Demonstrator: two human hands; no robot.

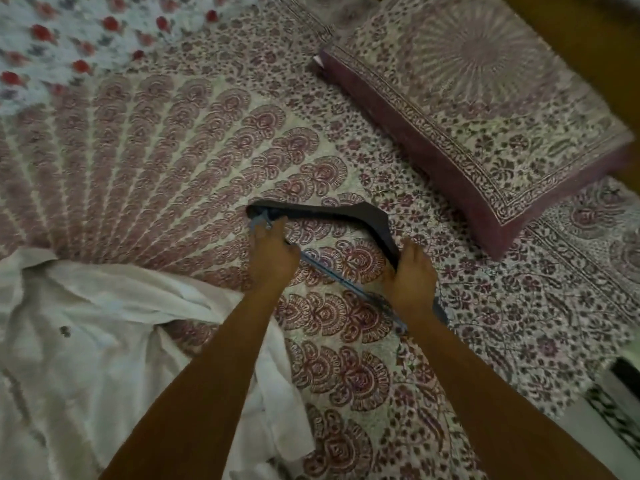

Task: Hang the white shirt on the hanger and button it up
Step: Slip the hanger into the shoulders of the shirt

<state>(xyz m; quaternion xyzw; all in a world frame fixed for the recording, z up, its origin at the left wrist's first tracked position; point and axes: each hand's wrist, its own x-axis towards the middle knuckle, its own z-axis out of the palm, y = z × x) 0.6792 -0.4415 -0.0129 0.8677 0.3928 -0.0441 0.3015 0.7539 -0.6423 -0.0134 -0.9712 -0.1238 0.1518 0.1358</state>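
A dark hanger (367,216) with a thin bluish crossbar (332,275) lies on the patterned bedspread (156,161). My left hand (273,251) grips the crossbar near the hanger's far end. My right hand (412,275) holds the hanger's near arm, fingers curled over its edge. The white shirt (104,341) lies crumpled on the bed to the left, under my left forearm, apart from the hanger.
A matching patterned pillow (485,109) sits at the upper right. A white cloth with red flowers (69,39) covers the far left corner. At the lower right the bed ends beside a black-and-white object (620,396).
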